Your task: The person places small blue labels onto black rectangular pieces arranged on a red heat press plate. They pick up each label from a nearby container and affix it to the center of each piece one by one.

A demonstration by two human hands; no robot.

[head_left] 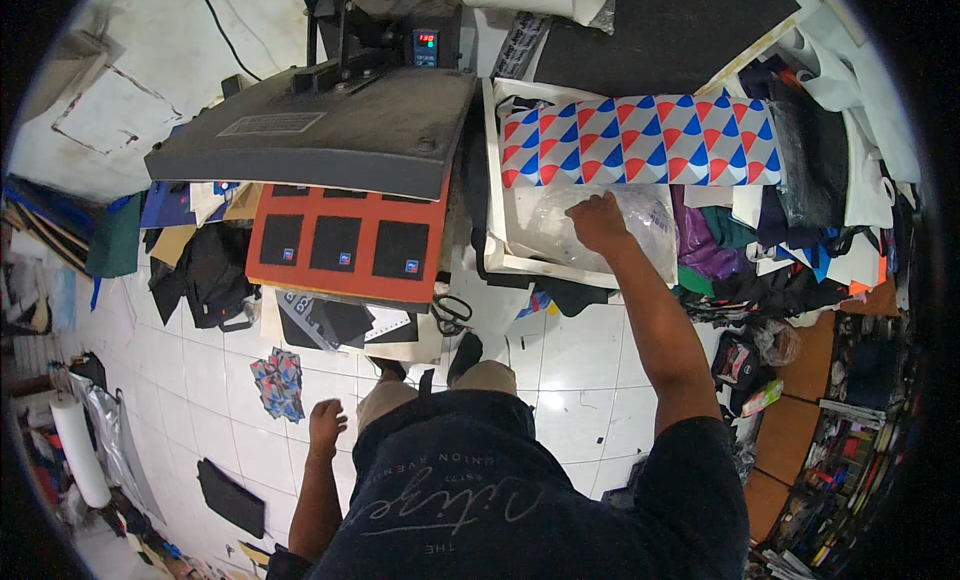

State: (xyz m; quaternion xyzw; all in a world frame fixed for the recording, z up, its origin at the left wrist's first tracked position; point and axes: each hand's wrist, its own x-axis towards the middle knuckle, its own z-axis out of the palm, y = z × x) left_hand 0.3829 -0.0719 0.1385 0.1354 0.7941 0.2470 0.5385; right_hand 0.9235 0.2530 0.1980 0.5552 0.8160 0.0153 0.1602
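Note:
My right hand point(602, 226) is over a shallow white tray point(560, 270), just below a strip of sheet point(640, 142) patterned in red, blue and grey. Its fingers are curled together; whatever they pinch, if anything, is too small to make out. Clear plastic point(560, 220) lies under that hand in the tray. My left hand point(327, 422) hangs low at my side, fingers loosely bent and apart, holding nothing visible. A heat press point(320, 130) has its dark upper plate raised over an orange-red board point(340, 199) that carries several black square patches point(335, 243) with small blue-and-red marks.
Scissors point(452, 313) lie by the press's front edge. Patterned cut pieces point(278, 384) are heaped on the tiled floor, with a black flat item point(231, 498) farther left. Fabric scraps point(710, 225) pile up right of the tray. A white roll point(80, 450) stands at far left.

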